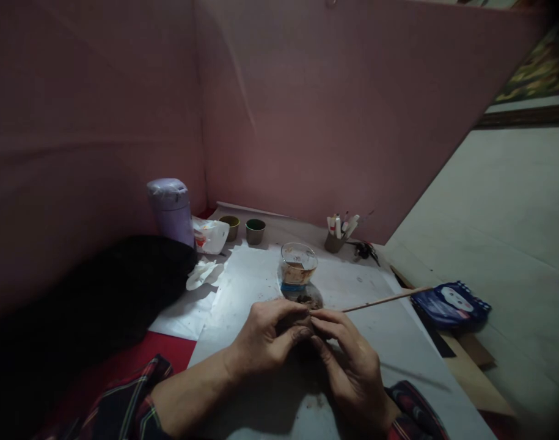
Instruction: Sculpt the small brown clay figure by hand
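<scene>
Working a brown lump point(294, 324) between both hands, over the sheet point(245, 284), nearside of the bowl point(302, 278). Left hand point(267, 333) fingers pressed together, pinching it against the thumb; right hand point(352, 360) fingers and thumb seem to pinch its other side. Best with light, even thumb pressure, left hand steadying.

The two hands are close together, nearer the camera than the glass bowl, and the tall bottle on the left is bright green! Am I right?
Almost! The head view shows that the tall bottle on the left is light purple, not green. The left hand and right hand are close together, nearer the camera than the glass bowl.
</scene>
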Demonstrator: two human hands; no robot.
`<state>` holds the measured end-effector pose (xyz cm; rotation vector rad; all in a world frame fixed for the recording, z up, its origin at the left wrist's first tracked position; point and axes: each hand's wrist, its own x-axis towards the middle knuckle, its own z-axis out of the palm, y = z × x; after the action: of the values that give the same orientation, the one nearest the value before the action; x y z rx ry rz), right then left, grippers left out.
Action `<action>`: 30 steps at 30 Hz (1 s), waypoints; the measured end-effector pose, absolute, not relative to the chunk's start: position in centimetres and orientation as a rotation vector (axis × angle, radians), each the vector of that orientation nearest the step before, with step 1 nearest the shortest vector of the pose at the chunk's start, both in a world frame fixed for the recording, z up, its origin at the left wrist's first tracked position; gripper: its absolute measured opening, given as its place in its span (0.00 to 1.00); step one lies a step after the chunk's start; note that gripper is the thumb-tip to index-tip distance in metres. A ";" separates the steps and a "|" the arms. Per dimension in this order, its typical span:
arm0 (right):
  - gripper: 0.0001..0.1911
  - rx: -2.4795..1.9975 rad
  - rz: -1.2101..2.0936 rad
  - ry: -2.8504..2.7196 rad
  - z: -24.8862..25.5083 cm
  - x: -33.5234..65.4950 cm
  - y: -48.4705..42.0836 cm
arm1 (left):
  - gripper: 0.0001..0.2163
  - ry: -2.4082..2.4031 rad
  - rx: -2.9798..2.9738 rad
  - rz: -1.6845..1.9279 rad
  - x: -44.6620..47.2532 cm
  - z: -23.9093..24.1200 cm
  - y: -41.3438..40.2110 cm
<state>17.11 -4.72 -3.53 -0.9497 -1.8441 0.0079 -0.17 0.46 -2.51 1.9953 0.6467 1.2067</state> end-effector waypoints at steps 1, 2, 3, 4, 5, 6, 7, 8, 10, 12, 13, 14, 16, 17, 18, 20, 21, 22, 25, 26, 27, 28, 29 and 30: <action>0.13 -0.947 0.005 -1.840 -3.5 17.1 -4.7 | 0.13 0.642 1.996 1.207 -0.2 -2.5 0.4; 0.13 -0.948 0.007 -1.839 -3.5 17.1 -4.7 | 0.13 0.637 1.997 1.209 -0.2 -2.4 0.4; 0.13 -0.948 0.010 -1.839 -3.5 17.1 -4.7 | 0.13 0.634 1.998 1.212 -0.2 -2.4 0.4; 0.13 -0.948 0.014 -1.839 -3.6 17.1 -4.7 | 0.12 0.635 1.998 1.216 -0.2 -2.4 0.4; 0.14 -0.948 0.015 -1.838 -3.6 17.1 -4.7 | 0.12 0.635 1.998 1.220 -0.2 -2.4 0.3; 0.14 -0.946 0.016 -1.839 -3.6 17.1 -4.7 | 0.12 0.635 2.001 1.225 -0.2 -2.4 0.3; 0.14 -0.945 0.018 -1.840 -3.7 17.1 -4.8 | 0.11 0.635 2.004 1.231 -0.2 -2.4 0.3; 0.14 -0.946 0.023 -1.842 -3.7 17.2 -4.8 | 0.11 0.637 2.006 1.236 -0.2 -2.4 0.3; 0.14 -0.957 0.046 -1.834 -3.8 17.2 -4.9 | 0.11 0.644 2.000 1.240 -0.2 -2.3 0.3; 0.14 -0.983 0.071 -1.814 -3.8 17.3 -5.0 | 0.12 0.649 1.972 1.229 -0.2 -2.3 0.4; 0.14 -0.994 0.074 -1.804 -3.8 17.3 -5.1 | 0.12 0.653 1.949 1.220 -0.2 -2.2 0.4; 0.15 -1.004 0.070 -1.796 -3.8 17.3 -5.1 | 0.11 0.659 1.917 1.214 -0.2 -2.1 0.5; 0.18 -1.003 0.043 -1.794 -3.9 17.3 -5.2 | 0.10 0.700 1.835 1.195 -0.1 -2.0 0.5; 0.19 -1.010 0.040 -1.792 -4.0 17.3 -5.2 | 0.10 0.722 1.783 1.185 0.0 -2.0 0.5; 0.19 -1.009 0.025 -1.794 -4.1 17.2 -5.1 | 0.10 0.732 1.732 1.170 0.0 -1.9 0.5; 0.19 -1.018 0.001 -1.779 -4.0 17.2 -4.9 | 0.10 0.746 1.653 1.140 0.1 -1.8 0.5; 0.19 -1.019 -0.014 -1.774 -3.9 17.1 -4.7 | 0.09 0.752 1.632 1.129 0.1 -1.7 0.4; 0.19 -1.008 -0.034 -1.785 -3.7 17.1 -4.5 | 0.09 0.749 1.614 1.126 0.1 -1.6 0.4; 0.17 -0.980 -0.046 -1.874 -2.7 16.9 -3.8 | 0.08 0.706 1.582 1.136 0.1 -1.1 0.2; 0.15 -0.992 -0.005 -1.920 -2.3 16.8 -3.6 | 0.08 0.692 1.568 1.137 0.1 -1.0 0.2; 0.14 -0.996 0.015 -1.948 -2.0 16.8 -3.4 | 0.08 0.685 1.553 1.138 0.1 -0.9 0.2; 0.14 -0.989 0.016 -1.966 -1.8 16.7 -3.2 | 0.08 0.688 1.540 1.139 0.1 -0.9 0.2; 0.13 -0.972 0.005 -1.973 -1.8 16.7 -3.1 | 0.08 0.692 1.532 1.141 0.1 -0.9 0.3; 0.13 -0.969 -0.015 -1.959 -1.8 16.8 -3.0 | 0.08 0.692 1.527 1.139 0.2 -0.9 0.4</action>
<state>16.76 -2.99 -1.83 -0.9688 -1.9589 -0.0153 0.17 0.39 -0.92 1.5270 0.6923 1.1391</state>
